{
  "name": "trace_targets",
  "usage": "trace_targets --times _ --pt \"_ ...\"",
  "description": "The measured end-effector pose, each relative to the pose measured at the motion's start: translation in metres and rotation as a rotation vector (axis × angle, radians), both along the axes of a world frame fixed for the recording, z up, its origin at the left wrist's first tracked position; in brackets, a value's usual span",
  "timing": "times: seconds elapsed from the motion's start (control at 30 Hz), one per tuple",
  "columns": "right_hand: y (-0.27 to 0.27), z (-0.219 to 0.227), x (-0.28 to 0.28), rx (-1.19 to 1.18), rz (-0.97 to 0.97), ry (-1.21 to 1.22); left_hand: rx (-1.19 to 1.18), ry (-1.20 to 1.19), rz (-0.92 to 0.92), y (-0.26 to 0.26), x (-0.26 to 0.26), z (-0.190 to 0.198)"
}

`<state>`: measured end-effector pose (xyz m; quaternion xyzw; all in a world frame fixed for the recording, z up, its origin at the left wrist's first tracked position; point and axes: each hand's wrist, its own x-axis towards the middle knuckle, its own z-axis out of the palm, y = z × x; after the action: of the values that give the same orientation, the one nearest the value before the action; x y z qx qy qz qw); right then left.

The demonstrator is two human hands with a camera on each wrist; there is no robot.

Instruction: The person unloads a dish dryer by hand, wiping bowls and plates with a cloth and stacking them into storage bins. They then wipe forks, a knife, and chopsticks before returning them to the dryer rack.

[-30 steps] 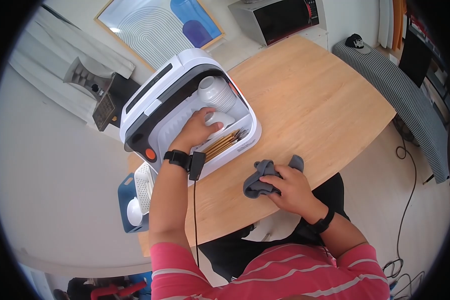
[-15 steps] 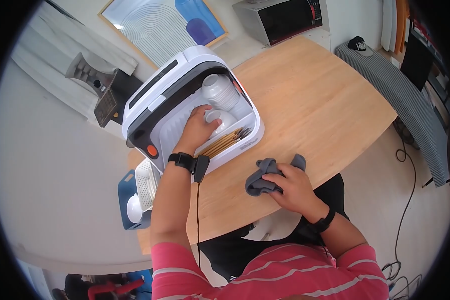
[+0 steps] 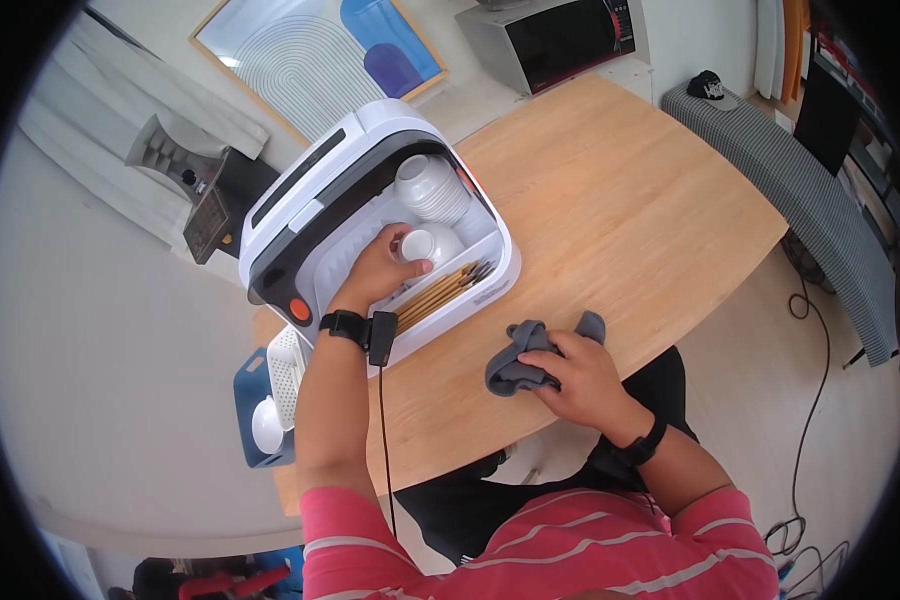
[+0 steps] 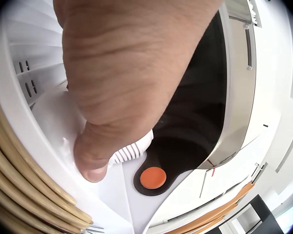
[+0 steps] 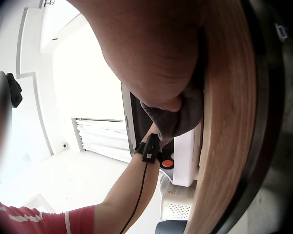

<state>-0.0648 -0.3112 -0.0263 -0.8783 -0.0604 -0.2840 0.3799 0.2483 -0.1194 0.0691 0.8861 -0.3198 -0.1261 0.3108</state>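
My left hand (image 3: 375,270) reaches into a white storage box (image 3: 485,290) with a dark raised lid. Thumb and fingers grip a white bowl (image 3: 442,243), its round foot turned toward the hand. In the left wrist view the thumb (image 4: 94,168) lies along the bowl's side. Behind that bowl is a stack of white bowls (image 3: 435,188). Wooden-handled utensils (image 3: 438,298) with metal ends fill the narrow front compartment. My right hand (image 3: 585,380) holds a bunched grey cloth (image 3: 515,370) on the table near its front edge; the palm side is hidden.
The wooden table (image 3: 630,190) extends to the right of the box. At its left end a blue bin (image 3: 253,385) holds a white perforated basket (image 3: 285,375) and a white bowl (image 3: 267,425). A black cable (image 3: 385,440) hangs from my left wrist. A microwave (image 3: 575,45) stands behind.
My left hand has shifted slightly, and the bowl under it has turned so that its foot shows more. My right hand and the grey cloth have stayed in place.
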Motion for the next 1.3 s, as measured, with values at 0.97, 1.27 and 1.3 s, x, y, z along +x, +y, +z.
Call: trace_targets --times 0.97,1.27,1.3 --pt "0.000 0.000 0.000 0.005 -0.003 -0.029 0.329 -0.062 0.134 -0.040 0.007 0.010" --pt "0.000 0.000 0.000 0.005 -0.004 -0.027 0.492 -0.138 0.252 -0.058 -0.008 0.013" --pt "0.000 0.000 0.000 0.004 -0.005 -0.027 0.491 -0.138 0.251 -0.059 -0.006 0.013"
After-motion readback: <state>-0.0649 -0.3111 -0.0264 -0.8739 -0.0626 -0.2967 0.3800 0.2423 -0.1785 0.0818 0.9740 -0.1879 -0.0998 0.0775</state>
